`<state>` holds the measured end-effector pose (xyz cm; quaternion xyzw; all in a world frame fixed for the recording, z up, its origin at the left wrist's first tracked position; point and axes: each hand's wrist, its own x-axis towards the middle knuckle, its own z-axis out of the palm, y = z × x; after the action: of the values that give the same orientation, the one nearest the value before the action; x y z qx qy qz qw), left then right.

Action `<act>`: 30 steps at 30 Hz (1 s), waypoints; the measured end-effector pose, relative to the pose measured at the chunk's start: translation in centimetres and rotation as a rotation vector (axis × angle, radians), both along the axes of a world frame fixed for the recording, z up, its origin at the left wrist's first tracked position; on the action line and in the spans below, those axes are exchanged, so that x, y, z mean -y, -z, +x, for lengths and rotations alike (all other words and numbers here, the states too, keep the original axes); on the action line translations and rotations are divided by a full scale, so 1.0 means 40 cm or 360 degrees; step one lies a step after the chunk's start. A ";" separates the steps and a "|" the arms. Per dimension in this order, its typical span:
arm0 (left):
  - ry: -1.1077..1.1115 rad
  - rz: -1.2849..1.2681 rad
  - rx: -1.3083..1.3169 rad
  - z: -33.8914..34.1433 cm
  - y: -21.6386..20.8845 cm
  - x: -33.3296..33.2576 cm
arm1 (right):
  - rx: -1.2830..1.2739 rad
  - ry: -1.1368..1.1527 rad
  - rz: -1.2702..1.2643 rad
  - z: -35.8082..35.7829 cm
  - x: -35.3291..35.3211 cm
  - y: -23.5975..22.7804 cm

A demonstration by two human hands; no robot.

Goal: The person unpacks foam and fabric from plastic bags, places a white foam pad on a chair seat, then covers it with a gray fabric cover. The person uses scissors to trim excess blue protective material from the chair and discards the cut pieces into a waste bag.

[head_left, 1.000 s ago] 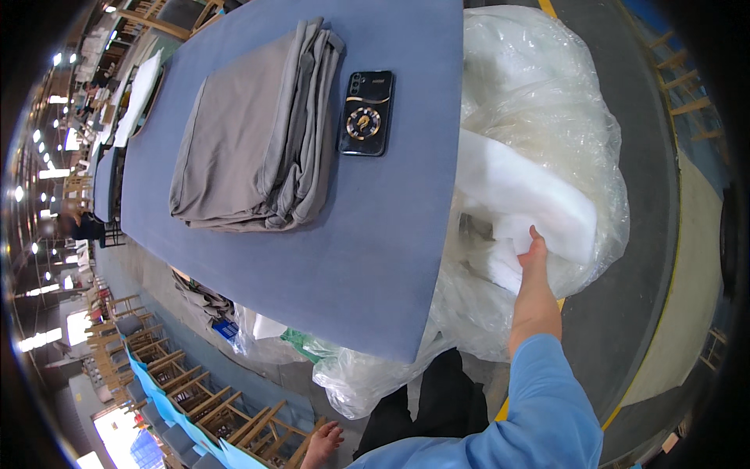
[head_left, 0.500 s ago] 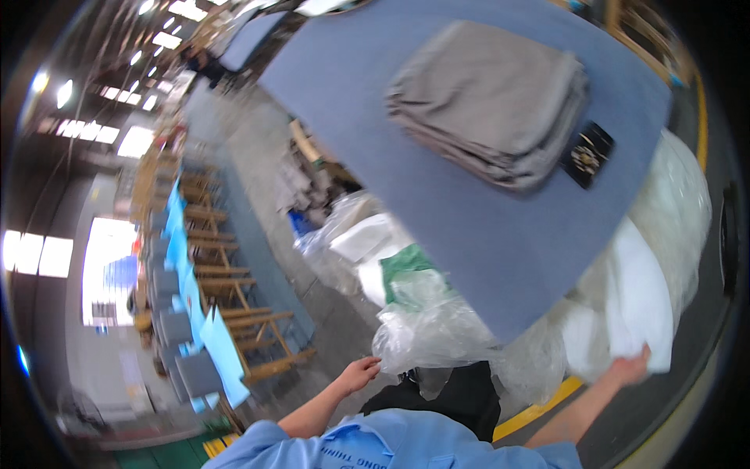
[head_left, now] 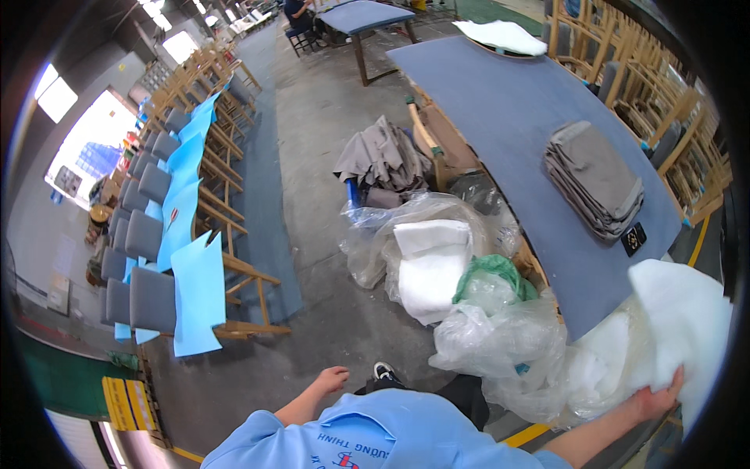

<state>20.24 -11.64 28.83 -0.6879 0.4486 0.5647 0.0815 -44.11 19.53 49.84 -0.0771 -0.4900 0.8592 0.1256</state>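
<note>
At the right, my right hand (head_left: 660, 397) is closed on the lower edge of a white padding sheet (head_left: 678, 313), which stands up beside the table's near corner. My left hand (head_left: 333, 379) hangs in front of my body over the floor, its fingers loosely bent and nothing in it. Clear plastic bags (head_left: 500, 344) lie bunched between my hands, along the table's near side. A green bag (head_left: 494, 275) and a folded white padding piece (head_left: 434, 266) sit among them. On the blue-grey table (head_left: 500, 133) rests a stack of folded grey fabric (head_left: 594, 178).
A small black item (head_left: 633, 239) lies beside the fabric stack. Grey fabric (head_left: 383, 160) is heaped left of the table. Grey-cushioned chairs (head_left: 152, 299) with blue sheets (head_left: 198, 293) line the left. Wooden chair frames (head_left: 664, 102) stand beyond the table. A person (head_left: 301, 17) sits far off.
My view has turned rightward and back from the table. The white padding sheet has come up and to the right in my right hand. My left hand has drawn away from the plastic bags.
</note>
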 end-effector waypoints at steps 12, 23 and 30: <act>-0.1702 0.0134 0.0373 0.721 0.041 -0.170 | 0.0124 -0.1463 -0.0147 0.707 0.902 0.052; -0.1346 -0.0192 -0.0419 0.534 0.079 0.263 | 0.0023 -0.2340 -0.0125 0.877 1.567 0.225; -0.1072 -0.0105 -0.0053 0.498 0.020 0.529 | -0.0109 -0.1896 0.1120 0.532 1.596 0.491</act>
<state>40.16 -32.80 28.01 -0.7905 0.2154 0.5562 -0.1393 -22.83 -44.33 30.22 0.2776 -0.6942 0.5737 -0.3347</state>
